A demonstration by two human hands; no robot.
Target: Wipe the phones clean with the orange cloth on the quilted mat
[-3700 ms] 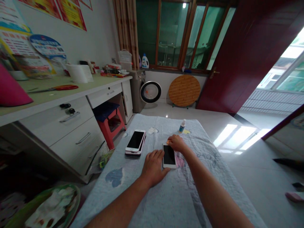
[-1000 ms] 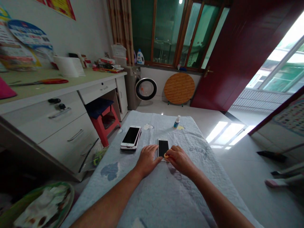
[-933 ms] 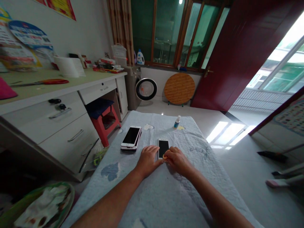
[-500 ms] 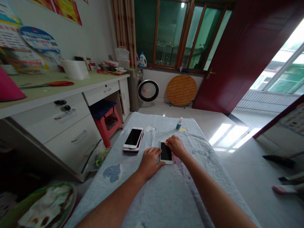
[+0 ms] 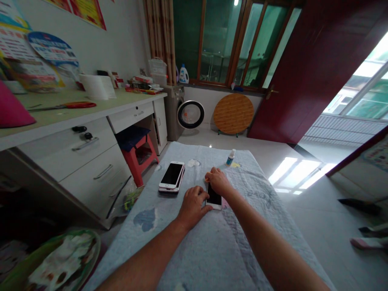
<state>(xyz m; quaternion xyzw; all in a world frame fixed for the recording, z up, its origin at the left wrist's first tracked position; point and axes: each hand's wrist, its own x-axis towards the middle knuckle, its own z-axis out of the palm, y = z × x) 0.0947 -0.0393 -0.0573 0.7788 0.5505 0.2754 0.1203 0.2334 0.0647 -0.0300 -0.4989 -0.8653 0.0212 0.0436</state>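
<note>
A white-framed smartphone (image 5: 215, 199) with a dark screen lies face up on the cloth-covered table. My left hand (image 5: 194, 202) grips its left side, the fingers along the edge and the thumb at the near corner. Over the phone's far end, my right hand (image 5: 218, 180) has its fingers closed on a small orange piece (image 5: 206, 180), perhaps a pad or cloth, mostly hidden under the fingers. To the left rests a stack of phones, a white one (image 5: 172, 175) on top. Beyond my right hand stands a small spray bottle (image 5: 230, 157) with a blue label.
A light blue patterned cloth (image 5: 194, 242) covers the table. At left are a white desk (image 5: 60, 155), a red stool (image 5: 138, 157) and a green-rimmed waste basket (image 5: 96, 246). Farther off stand a washing machine (image 5: 174, 109) with its door open and a round wooden tabletop (image 5: 233, 113).
My right hand has moved left across the phone's far end, covering more of the screen. My left hand stays at the phone's edge. The whole view has shifted slightly.
</note>
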